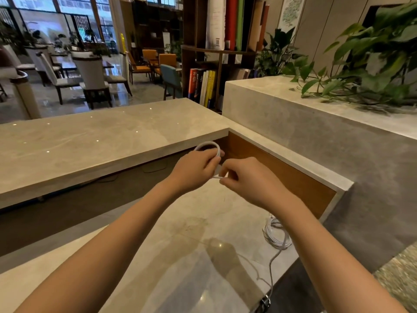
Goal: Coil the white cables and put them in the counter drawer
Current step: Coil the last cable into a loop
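**While one coil is held above the lower counter**

While both bare forearms reach forward over the lower counter, the two hands meet close together just in front of the shadowed gap under the upper counter slab.

- Left hand: fingers curled round a white cable, which stands up out of the fist as a small round loop of several turns. The loop is in the air, clear of both counter surfaces.
- Right hand: thumb and forefinger pinch a short straight piece of the same cable just beside the left hand, other fingers tucked in. That piece is blurred; it is possibly the plug end.
- Second white cable: lies loose on the lower counter near its right edge, below the right forearm, in a rough heap of loops. One strand trails from it toward the near edge and ends by a small metal fitting, too dim to identify.

Surroundings: a wood panel lines the right side behind the hands; above it runs a grey planter ledge with green leaves. A bookshelf stands beyond the slab.
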The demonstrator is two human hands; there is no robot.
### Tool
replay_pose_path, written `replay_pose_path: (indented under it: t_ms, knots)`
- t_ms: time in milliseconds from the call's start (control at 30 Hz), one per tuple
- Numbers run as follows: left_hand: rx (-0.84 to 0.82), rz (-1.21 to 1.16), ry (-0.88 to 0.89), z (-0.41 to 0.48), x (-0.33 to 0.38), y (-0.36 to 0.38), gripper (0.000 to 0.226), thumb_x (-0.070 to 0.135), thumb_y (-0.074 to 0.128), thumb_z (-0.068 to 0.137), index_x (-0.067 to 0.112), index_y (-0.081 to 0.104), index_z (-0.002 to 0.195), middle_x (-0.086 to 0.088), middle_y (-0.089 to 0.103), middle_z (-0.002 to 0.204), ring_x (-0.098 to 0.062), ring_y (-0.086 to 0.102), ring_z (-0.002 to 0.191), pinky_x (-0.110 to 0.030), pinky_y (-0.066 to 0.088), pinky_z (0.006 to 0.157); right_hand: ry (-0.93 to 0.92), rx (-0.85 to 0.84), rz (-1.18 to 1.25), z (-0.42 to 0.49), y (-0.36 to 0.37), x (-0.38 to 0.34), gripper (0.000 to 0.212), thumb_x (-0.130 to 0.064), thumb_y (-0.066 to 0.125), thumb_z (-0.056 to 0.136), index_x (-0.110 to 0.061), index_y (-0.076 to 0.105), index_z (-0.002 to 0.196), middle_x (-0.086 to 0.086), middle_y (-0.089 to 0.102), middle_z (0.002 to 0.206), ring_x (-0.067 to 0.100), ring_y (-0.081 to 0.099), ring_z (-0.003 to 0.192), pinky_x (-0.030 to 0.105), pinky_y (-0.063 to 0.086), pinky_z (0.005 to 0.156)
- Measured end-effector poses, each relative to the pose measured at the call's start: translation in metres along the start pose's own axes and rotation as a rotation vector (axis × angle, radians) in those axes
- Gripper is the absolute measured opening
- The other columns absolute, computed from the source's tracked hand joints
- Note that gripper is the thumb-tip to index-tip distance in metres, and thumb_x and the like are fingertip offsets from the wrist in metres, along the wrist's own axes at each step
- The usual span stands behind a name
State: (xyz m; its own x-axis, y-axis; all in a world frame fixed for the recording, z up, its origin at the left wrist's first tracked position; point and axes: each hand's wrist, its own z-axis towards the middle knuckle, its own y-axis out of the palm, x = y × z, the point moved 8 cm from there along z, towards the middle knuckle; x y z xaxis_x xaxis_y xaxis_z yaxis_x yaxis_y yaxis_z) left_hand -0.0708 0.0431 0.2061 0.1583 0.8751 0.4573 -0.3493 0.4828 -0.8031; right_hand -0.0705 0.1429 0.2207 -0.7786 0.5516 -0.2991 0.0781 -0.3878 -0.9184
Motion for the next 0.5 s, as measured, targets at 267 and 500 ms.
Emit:
replay_pose_path:
  t_ms: [267,500]
  knots:
    - [-0.081,-0.107,-0.01,0.001,0.02,-0.022,0.027,0.025,0.039,0.098,0.015,0.063,0.093,0.009,0.052,0.068,-0.009,0.05,0.065,-0.022,0.038,0.06,-0.039,-0.283,0.238,-0.008,0.016,0.02,0.017,-0.03,0.052,0.094,-0.019,0.065,0.091,-0.006,0.065,0.082,0.009,0.061,0.074,0.023,0.049,0.067]
    - [-0.479,-0.37,-0.119,-0.013,0.004,-0.005,0.035,0.027,0.035,0.1,0.01,0.065,0.093,0.012,0.049,0.064,-0.003,0.042,0.052,-0.015,0.034,0.053,0.166,0.021,0.682,-0.024,-0.005,0.067,0.014,-0.025,0.058,0.089,-0.021,0.071,0.087,-0.008,0.06,0.064,0.001,0.049,0.054,0.013,0.039,0.048]
